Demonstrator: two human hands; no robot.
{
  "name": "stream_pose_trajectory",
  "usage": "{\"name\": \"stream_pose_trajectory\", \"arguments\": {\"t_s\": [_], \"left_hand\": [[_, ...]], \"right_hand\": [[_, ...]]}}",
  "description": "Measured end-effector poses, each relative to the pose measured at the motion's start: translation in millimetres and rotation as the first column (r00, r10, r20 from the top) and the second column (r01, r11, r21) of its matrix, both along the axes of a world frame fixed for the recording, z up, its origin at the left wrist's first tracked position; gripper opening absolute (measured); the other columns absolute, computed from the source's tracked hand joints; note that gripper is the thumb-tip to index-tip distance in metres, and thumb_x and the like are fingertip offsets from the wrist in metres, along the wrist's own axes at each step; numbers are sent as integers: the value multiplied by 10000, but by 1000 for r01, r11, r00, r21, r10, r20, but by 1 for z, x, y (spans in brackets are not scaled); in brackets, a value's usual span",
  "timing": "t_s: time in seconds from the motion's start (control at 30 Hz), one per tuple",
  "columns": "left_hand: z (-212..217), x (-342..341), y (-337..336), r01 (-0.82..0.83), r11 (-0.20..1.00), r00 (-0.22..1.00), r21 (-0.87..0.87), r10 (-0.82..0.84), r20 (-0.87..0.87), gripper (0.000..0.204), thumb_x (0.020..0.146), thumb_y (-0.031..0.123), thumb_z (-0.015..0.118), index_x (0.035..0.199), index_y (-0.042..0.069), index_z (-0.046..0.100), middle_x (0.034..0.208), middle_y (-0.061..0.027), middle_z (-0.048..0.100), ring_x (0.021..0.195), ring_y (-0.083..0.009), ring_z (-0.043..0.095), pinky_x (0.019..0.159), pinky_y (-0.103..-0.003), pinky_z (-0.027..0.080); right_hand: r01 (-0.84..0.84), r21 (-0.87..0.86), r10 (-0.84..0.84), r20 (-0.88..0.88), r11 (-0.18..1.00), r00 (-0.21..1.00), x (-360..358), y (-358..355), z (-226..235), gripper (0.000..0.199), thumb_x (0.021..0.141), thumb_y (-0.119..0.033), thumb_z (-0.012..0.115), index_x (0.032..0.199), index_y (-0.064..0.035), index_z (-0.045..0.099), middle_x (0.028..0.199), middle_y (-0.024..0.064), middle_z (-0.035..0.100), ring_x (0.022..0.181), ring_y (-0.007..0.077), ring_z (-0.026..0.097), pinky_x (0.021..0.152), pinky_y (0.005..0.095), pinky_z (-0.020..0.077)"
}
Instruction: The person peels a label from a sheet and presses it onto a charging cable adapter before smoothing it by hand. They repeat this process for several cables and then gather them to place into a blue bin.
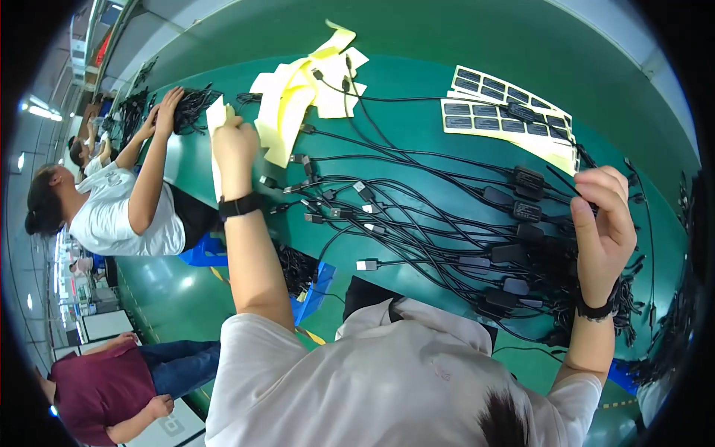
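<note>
Left of the bundle of black USB cables (474, 263) on the green desk (424, 123), the left hand (237, 143) has its grip clenched on a pale-yellow paper strip (217, 118). At the bundle's right end, the right hand (605, 212) pinches a thin black strand (563, 180); sheets of black labels (488, 121) lie beyond the bundle.

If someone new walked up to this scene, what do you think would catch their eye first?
Probably the tangle of black cables spread across the middle of the green table, running toward the person's right hand. Next would be the bright yellow paper strips heaped at the far side, just right of the left hand. The sheets of dark labels at the far right also stand out.
</note>
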State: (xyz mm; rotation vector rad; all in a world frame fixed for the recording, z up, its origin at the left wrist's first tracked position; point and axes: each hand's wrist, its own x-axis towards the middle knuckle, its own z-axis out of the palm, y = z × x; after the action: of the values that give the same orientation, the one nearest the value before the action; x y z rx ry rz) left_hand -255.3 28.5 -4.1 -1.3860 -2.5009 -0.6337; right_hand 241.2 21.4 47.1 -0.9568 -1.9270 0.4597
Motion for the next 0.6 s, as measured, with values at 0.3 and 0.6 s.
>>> {"name": "stream_pose_trajectory", "arguments": {"t_s": [0.3,0.6], "left_hand": [[67,235,20,930,338,346,142,-937,-37,257,766,71,629,1021,38,624,1083,-117,593,1056,-282,507,935,-344,372],[-2,302,17,987,132,105,94,-961,255,222,666,45,688,870,1,613,859,-131,574,809,-303,523,731,-380,446]], "right_hand": [[56,-207,-73,-75,977,995,28,30,7,241,768,2,634,1006,-11,601,884,63,626,823,160,582,777,254,446],[-72,-375,222,374,924,900,31,15,-24,689,666,78,654,1297,-119,462,888,108,615,778,224,611,737,300,500]]}}
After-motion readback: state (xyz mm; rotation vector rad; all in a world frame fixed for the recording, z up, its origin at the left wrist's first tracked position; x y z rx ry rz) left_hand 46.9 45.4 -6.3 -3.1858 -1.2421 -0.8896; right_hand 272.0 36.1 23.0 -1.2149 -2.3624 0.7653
